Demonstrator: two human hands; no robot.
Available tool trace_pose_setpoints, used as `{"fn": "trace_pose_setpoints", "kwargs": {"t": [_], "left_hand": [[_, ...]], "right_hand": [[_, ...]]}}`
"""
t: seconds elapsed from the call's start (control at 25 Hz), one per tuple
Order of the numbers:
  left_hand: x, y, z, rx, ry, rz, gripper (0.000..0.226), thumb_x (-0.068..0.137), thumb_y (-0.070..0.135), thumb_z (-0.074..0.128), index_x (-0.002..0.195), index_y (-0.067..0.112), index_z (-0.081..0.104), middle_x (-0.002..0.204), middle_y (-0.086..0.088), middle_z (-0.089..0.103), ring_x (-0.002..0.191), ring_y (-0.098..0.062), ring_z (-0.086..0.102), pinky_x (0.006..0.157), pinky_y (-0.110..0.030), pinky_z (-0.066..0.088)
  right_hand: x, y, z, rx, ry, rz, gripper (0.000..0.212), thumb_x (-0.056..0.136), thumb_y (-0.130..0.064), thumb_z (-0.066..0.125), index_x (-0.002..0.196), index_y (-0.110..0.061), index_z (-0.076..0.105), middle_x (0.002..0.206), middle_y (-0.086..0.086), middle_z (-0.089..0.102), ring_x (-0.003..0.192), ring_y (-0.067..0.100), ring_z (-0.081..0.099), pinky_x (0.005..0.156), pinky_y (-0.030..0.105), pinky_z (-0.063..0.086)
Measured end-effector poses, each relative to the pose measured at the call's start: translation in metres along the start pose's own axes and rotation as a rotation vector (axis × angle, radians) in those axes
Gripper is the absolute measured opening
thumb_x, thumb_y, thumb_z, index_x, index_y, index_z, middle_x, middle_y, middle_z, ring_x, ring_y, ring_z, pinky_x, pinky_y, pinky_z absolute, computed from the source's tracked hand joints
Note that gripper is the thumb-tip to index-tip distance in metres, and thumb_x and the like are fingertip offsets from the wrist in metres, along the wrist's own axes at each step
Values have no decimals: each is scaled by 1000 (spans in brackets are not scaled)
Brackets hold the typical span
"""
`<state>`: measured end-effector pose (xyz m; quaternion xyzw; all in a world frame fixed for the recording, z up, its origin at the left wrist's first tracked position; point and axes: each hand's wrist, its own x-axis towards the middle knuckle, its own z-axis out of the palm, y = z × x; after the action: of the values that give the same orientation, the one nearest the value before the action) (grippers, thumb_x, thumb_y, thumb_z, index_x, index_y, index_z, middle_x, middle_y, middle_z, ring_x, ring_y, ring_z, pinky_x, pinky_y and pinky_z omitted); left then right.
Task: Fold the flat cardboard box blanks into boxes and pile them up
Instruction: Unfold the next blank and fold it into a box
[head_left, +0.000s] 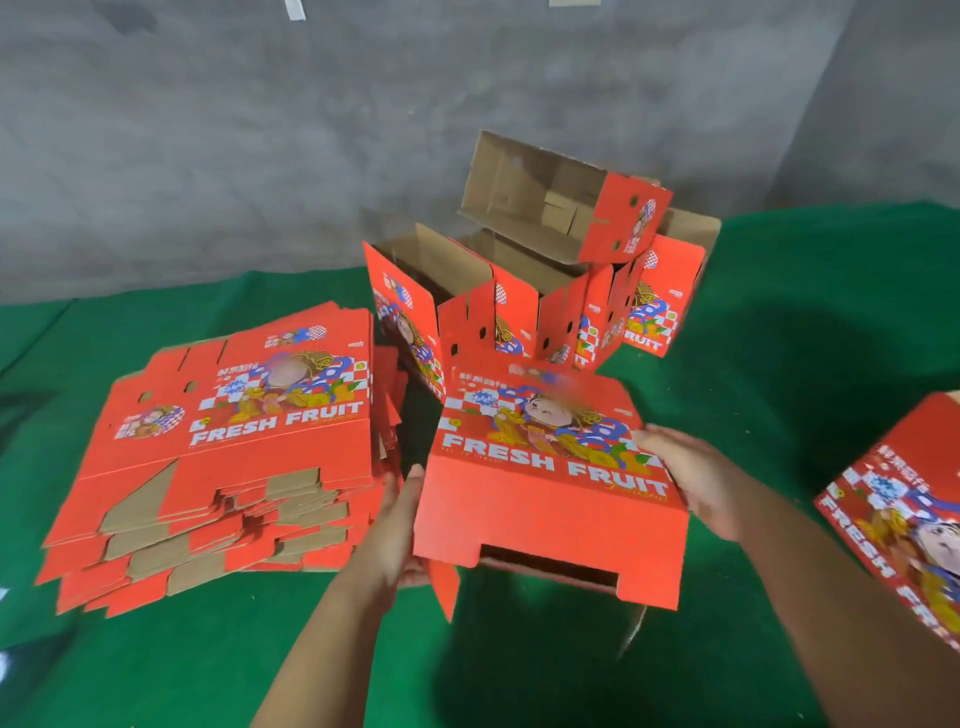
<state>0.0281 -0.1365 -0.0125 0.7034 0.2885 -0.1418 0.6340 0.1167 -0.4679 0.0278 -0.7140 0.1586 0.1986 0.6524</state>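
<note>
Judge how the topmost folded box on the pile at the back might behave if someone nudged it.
The topmost box sits tilted on the open boxes below, so it would probably slide or tip. It looks empty, thin cardboard, so likely light. Its open side may flex when pushed.

A green cloth covers the work surface; behind it rises a grey wall (two pale scraps at its top edge).
</note>
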Motion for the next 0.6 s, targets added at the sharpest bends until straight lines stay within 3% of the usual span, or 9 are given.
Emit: {"fn": "trace_pose_setpoints", "kwargs": {"t": [0.08, 0.12, 0.16, 0.24, 0.32, 0.44, 0.52, 0.6], "left_hand": [[-6, 2, 3, -35, -40, -37, 56, 102, 68, 30, 108, 25, 65, 74, -4, 76, 66, -19, 73, 61, -30, 60], [-10, 7, 4, -126, -41, -28, 51, 105, 59, 32, 96, 20, 64, 65, -2, 71, 55, -14, 67, 51, -24, 55], [-14, 14, 4, -232, -27, -29, 47, 106, 56, 34, 92, 20, 61, 61, 1, 66, 46, -10, 59, 44, -19, 49], [-18, 29, 0, -315, -49, -25, 60, 101, 71, 30, 100, 21, 63, 71, -2, 68, 42, -12, 50, 44, -19, 42], [-26, 40, -4, -174, -70, 19, 72, 94, 82, 27, 109, 24, 67, 91, -7, 78, 45, -17, 52, 51, -23, 43], [-34, 47, -14, 51, 179, 229, 73, 90, 83, 39, 90, 18, 74, 73, 3, 75, 58, -18, 57, 61, -30, 44], [-33, 51, -22, 17, 364, 336, 74, 84, 86, 46, 87, 16, 71, 78, 3, 72, 73, -20, 61, 72, -37, 49], [-30, 54, -24, -71, 451, 428, 65, 78, 82, 49, 91, 21, 65, 92, 2, 71, 86, -21, 63, 78, -39, 48]], "right_hand": [[-1, 3, 3, 51, 37, -3, 39, 100, -44, 64, 128, -19, 52, 119, 16, 73, 110, 34, 72, 100, 54, 54], [-3, 1, 4, 47, 3, 9, 42, 100, -52, 58, 129, -21, 53, 123, 15, 72, 117, 33, 68, 106, 56, 48], [-5, -1, 4, 34, -69, 24, 50, 99, -60, 52, 133, -24, 55, 127, 10, 72, 122, 31, 64, 109, 54, 43], [-9, -3, 10, 29, -203, 35, 65, 91, -73, 48, 139, -31, 59, 135, 3, 69, 122, 26, 63, 102, 48, 47], [-14, -8, 17, -2, -257, 9, 76, 78, -80, 58, 140, -35, 60, 139, 7, 66, 124, 30, 65, 95, 46, 53], [-23, -19, 23, -98, -362, -53, 89, 59, -90, 73, 139, -57, 51, 135, -9, 69, 121, 17, 68, 95, 46, 55], [-29, -29, 21, -59, -410, -22, 76, 61, -88, 72, 130, -71, 47, 135, -17, 67, 120, 13, 69, 88, 42, 60], [-31, -35, 19, -41, -373, 26, 67, 70, -88, 65, 130, -60, 58, 134, -5, 70, 117, 20, 71, 78, 42, 63]]}}
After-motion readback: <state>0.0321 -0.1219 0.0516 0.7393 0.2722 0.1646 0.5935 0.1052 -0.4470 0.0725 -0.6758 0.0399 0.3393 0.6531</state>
